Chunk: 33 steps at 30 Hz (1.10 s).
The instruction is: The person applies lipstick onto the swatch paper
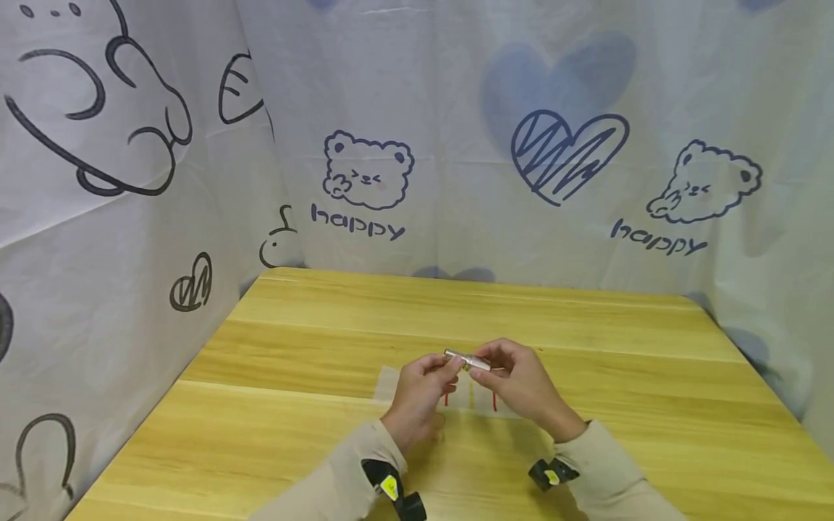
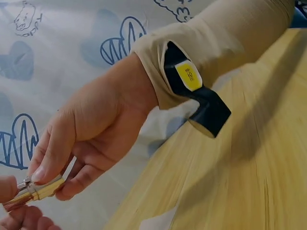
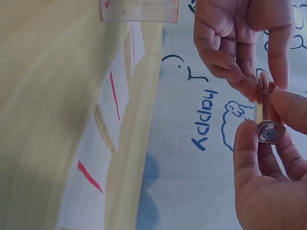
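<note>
Above the middle of the table, both hands hold one slim, shiny lipstick tube (image 1: 481,362). My left hand (image 1: 415,396) pinches its thinner left end with thumb and fingertips. The wider right end is gripped by my right hand (image 1: 525,383), also between thumb and fingers. In the left wrist view the lipstick tube (image 2: 52,186) shows gold and silver metal, partly covered by fingers. Its faceted end (image 3: 269,133) faces the right wrist camera and bears a small round emblem. Fingers hide the joint between the two ends.
A white paper strip (image 1: 386,383) with red marks (image 1: 494,401) lies on the wooden table (image 1: 293,434) beneath the hands. A pinkish box-like item (image 3: 139,12) with lettering shows at the top of the right wrist view. Printed white curtains (image 1: 456,217) enclose the table.
</note>
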### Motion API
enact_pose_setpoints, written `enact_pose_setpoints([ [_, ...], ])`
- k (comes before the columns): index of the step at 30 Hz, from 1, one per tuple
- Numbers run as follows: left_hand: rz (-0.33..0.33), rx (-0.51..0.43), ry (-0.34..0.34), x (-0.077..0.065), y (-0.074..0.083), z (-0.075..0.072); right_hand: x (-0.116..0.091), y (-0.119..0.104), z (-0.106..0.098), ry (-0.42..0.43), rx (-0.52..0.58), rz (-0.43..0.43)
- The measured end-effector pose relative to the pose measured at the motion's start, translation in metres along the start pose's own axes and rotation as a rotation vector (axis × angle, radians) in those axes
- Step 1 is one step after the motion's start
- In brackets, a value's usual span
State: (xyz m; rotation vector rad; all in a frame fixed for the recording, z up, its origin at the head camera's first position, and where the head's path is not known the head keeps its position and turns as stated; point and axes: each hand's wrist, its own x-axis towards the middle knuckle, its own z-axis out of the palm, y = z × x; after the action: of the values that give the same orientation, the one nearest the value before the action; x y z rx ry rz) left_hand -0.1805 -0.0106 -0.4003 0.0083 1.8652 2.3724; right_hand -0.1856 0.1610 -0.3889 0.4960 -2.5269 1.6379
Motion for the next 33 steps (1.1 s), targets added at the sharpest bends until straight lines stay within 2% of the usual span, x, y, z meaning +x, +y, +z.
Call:
enact_pose_setpoints([
  [7, 0.047, 0.201, -0.15, -0.002, 0.004, -0.015, -0.003, 0.003, -0.01, -0.011, 0.016, -0.003],
  [15, 0.132, 0.449, -0.256, -0.003, 0.0, -0.036, -0.012, 0.01, -0.018, -0.004, 0.02, 0.041],
  [20, 0.08, 0.608, -0.337, -0.004, -0.002, -0.048, -0.018, 0.011, -0.02, -0.014, 0.008, 0.078],
  [25, 0.008, 0.727, -0.415, -0.008, -0.005, -0.055, -0.022, 0.013, -0.021, -0.033, -0.002, 0.068],
  [28, 0.018, 0.799, -0.438, -0.01, -0.007, -0.056, -0.023, 0.016, -0.021, -0.047, -0.008, 0.065],
  [33, 0.08, 0.909, -0.463, -0.012, -0.012, -0.057, -0.025, 0.02, -0.02, -0.068, -0.005, 0.066],
])
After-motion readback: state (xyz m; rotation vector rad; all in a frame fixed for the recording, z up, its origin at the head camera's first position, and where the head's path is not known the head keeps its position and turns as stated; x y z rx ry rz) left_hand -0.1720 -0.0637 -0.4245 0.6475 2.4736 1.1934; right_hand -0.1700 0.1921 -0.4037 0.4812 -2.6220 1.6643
